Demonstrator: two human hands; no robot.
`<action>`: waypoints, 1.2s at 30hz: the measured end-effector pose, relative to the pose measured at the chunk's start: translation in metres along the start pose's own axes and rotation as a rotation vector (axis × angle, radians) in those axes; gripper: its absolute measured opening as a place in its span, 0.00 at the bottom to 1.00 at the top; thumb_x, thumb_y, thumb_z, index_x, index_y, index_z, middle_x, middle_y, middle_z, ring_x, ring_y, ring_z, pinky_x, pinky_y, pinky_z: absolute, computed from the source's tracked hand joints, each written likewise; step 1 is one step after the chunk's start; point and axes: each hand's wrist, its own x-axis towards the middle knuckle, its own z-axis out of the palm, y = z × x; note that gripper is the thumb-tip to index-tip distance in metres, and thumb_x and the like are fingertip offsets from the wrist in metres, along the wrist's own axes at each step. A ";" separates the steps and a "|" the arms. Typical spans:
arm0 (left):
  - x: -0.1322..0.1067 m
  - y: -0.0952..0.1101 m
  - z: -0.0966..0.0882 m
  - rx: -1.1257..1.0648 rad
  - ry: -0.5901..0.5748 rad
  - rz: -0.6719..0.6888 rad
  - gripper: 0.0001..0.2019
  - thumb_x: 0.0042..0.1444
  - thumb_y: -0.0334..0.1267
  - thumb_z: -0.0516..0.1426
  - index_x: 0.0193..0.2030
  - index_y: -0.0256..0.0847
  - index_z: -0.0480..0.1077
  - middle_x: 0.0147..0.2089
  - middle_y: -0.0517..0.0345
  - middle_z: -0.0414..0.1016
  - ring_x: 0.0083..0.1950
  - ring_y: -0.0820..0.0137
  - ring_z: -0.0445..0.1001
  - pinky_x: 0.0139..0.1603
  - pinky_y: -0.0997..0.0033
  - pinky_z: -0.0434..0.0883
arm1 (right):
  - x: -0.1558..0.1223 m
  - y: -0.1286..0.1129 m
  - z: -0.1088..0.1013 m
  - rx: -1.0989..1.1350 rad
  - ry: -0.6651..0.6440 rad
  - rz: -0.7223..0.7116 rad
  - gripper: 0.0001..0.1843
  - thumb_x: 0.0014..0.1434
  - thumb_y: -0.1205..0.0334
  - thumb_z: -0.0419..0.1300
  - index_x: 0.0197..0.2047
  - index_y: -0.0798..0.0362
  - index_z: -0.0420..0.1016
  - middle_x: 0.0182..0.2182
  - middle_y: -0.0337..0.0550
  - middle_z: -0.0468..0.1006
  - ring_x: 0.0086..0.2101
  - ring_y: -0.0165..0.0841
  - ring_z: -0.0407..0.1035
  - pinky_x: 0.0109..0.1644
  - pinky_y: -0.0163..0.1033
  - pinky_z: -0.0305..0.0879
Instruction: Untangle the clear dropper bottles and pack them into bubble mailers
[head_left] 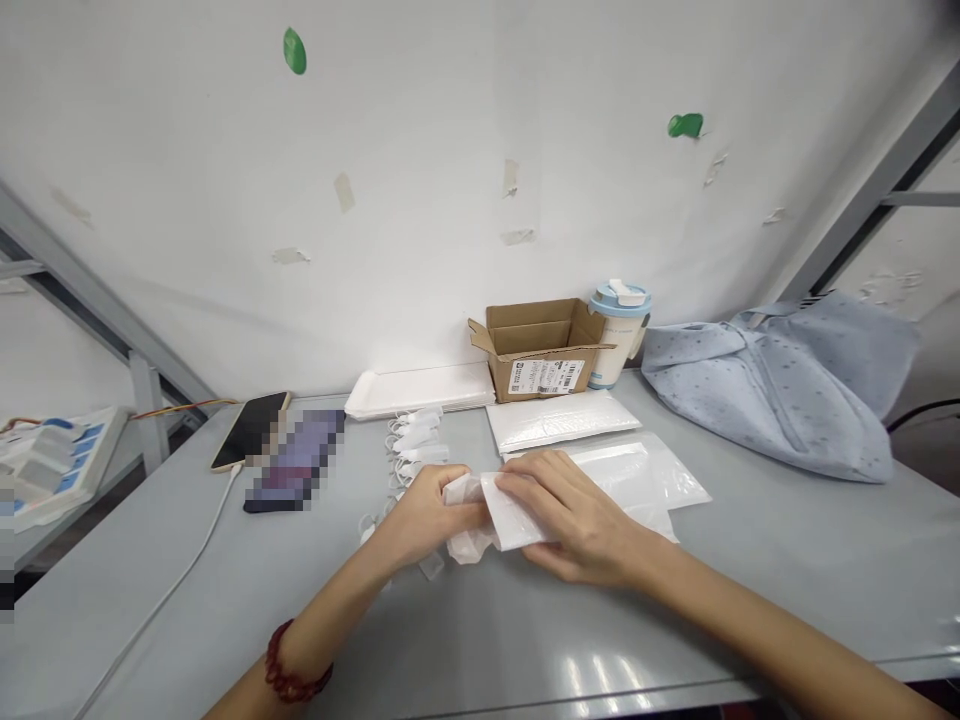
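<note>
Both hands meet at the middle of the grey table (pixel 787 570). My left hand (pixel 420 515) is closed on a crumpled white packet (pixel 461 495), pushing it into the mouth of a white padded envelope (pixel 510 520). My right hand (pixel 570 515) lies on top of that envelope with its fingers curled over the edge, holding it. Just behind the hands lie a clear plastic bag (pixel 652 480) and another white padded envelope (pixel 559 418). A row of several small white packets (pixel 414 440) lies to the left of them.
An open cardboard box (pixel 536 350) and a blue-lidded cup (pixel 619 330) stand by the wall. A white tray (pixel 416 390) lies left of the box. A light blue cloth bag (pixel 780 390) fills the right side. Two phones (pixel 251 430) with a white cable lie left.
</note>
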 end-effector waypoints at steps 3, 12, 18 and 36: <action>0.001 -0.005 0.005 0.014 0.064 0.011 0.09 0.42 0.34 0.58 0.22 0.38 0.60 0.21 0.68 0.55 0.24 0.78 0.55 0.22 0.79 0.54 | 0.000 -0.003 0.001 -0.003 -0.018 -0.017 0.25 0.52 0.68 0.54 0.54 0.63 0.59 0.45 0.57 0.68 0.47 0.43 0.61 0.48 0.50 0.62; 0.004 -0.005 0.006 -0.136 0.163 0.029 0.08 0.43 0.37 0.59 0.23 0.38 0.64 0.24 0.63 0.67 0.27 0.73 0.64 0.27 0.76 0.63 | -0.001 -0.011 0.014 -0.431 0.014 -0.047 0.23 0.58 0.72 0.47 0.57 0.67 0.60 0.55 0.64 0.64 0.57 0.49 0.53 0.53 0.56 0.56; 0.002 -0.003 -0.005 -0.197 0.103 -0.051 0.10 0.51 0.42 0.57 0.33 0.36 0.70 0.29 0.59 0.73 0.29 0.71 0.70 0.28 0.75 0.66 | -0.002 -0.015 0.020 -0.621 0.008 0.029 0.22 0.60 0.76 0.43 0.57 0.67 0.61 0.55 0.63 0.64 0.55 0.49 0.56 0.51 0.56 0.58; -0.005 -0.009 0.003 0.382 0.291 0.415 0.11 0.61 0.36 0.45 0.40 0.39 0.67 0.33 0.56 0.72 0.31 0.72 0.70 0.32 0.74 0.68 | -0.002 -0.005 0.015 -0.572 0.016 0.085 0.19 0.61 0.76 0.43 0.49 0.59 0.69 0.44 0.55 0.74 0.46 0.41 0.66 0.48 0.52 0.61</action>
